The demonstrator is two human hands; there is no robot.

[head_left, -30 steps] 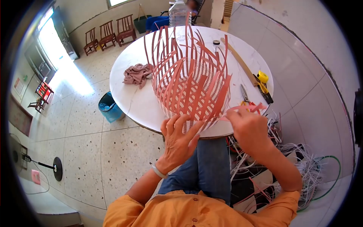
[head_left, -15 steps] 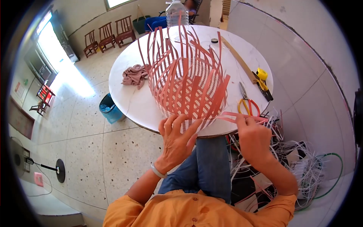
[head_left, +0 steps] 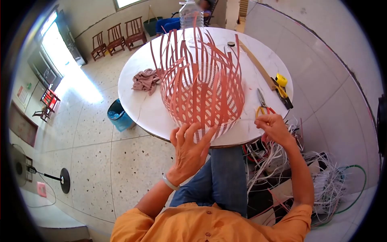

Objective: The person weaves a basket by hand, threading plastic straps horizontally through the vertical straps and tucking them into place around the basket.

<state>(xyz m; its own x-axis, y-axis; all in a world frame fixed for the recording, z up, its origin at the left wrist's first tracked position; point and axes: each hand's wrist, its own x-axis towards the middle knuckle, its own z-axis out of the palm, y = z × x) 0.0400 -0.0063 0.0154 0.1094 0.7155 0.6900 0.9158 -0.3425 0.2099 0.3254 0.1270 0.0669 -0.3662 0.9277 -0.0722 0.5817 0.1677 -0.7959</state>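
Note:
A half-woven basket [head_left: 201,99] of red-brown and white flat strips stands on the round table, its long red-brown strips sticking up loose. My left hand [head_left: 188,147] is at its near lower side, fingers bent against the weave and thumb apart. To the right of the basket, past the table's edge, my right hand [head_left: 275,128] is closed with fingertips pinched together. Something pinkish shows under it, but whatever the fingers hold is too small to make out. Snips [head_left: 262,99] with yellow and red handles lie just beyond, partly hidden by this hand.
On the white table [head_left: 139,111] are a crumpled cloth [head_left: 146,80], a wooden strip [head_left: 256,62], a yellow tape measure [head_left: 281,80], and a large clear bottle [head_left: 191,16]. Tangled white strips [head_left: 328,181] lie at lower right. A lined bin [head_left: 120,117] stands left. Someone sits behind.
My right hand has moved up and right, away from the basket. The pink strip stretched between it and the basket no longer shows there. My left hand stays on the basket.

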